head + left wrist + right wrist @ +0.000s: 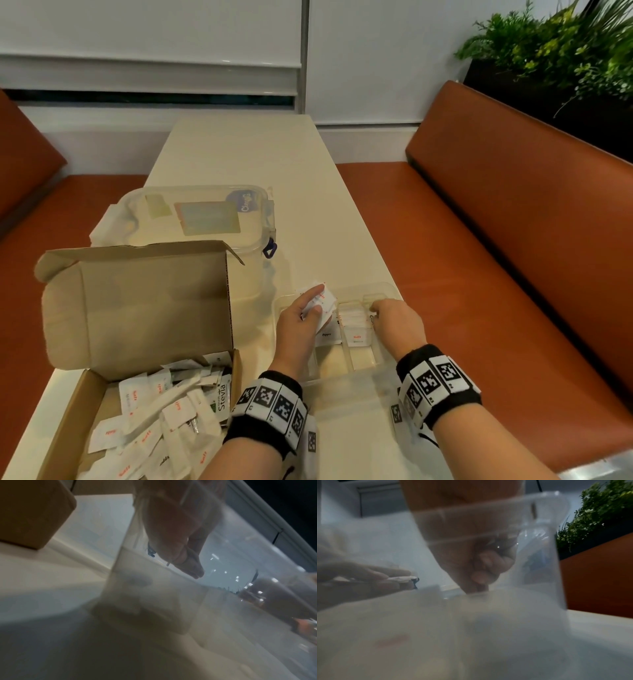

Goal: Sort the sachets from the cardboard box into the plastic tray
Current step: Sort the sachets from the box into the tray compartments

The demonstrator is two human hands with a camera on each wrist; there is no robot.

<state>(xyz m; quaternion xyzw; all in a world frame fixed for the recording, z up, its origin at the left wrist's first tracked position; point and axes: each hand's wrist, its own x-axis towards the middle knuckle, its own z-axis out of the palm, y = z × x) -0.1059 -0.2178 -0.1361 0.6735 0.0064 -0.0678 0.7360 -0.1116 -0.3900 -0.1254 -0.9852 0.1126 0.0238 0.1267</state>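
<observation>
The open cardboard box [137,308] stands at the left, with several loose white sachets [164,411] in its bottom. To its right lies the clear plastic tray [359,286] with divided compartments. One row holds a pepper sachet [327,335], the row beside it a salt sachet [358,339]. My left hand [308,315] hovers over the tray's left side and grips a small stack of sachets [325,301] between thumb and fingers. My right hand [390,315] reaches down into the salt row with curled fingers [479,568] and seems to pinch a sachet that is mostly hidden.
A clear lidded plastic container [198,212] sits behind the box on the cream table [257,154]. Orange benches [479,240] run along both sides, with a plant [565,51] at the far right. The wrist views look blurred through the tray wall.
</observation>
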